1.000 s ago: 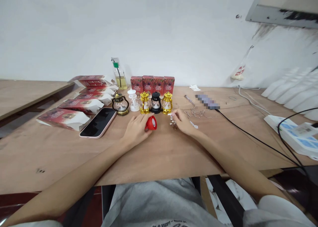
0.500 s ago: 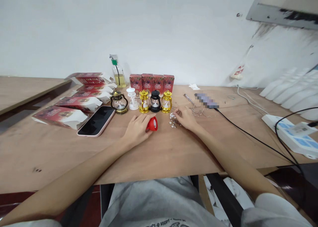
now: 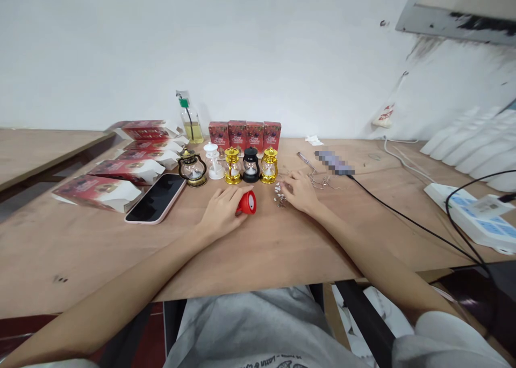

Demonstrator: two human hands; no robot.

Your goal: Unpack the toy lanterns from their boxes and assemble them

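The red lantern (image 3: 248,202), half hidden, is gripped by the left hand (image 3: 221,211) mid-table. Just right, tiny pale pieces (image 3: 278,195) are touched by the right hand (image 3: 301,192); its grip cannot be told. Yellow liquid is seen in the far bottle (image 3: 189,123).

Half hidden in the grip of the left hand (image 3: 221,209): a red piece (image 3: 247,202), only its round end showing past the fingers. Too small to tell: the pale bits (image 3: 278,195) at the tips of the right hand (image 3: 301,192), and no telling of any pinch there. Likewise the tangle of thin wires (image 3: 322,182) just beyond. Pixelled out: a long thing (image 3: 334,163) on the desk (image 3: 258,250). Unreadable print on the red boxes (image 3: 244,134). Cut off by the right edge: the white power strip (image 3: 470,215) and the white ribbed shapes (image 3: 467,142); by the top edge, a grey slab (image 3: 455,11).
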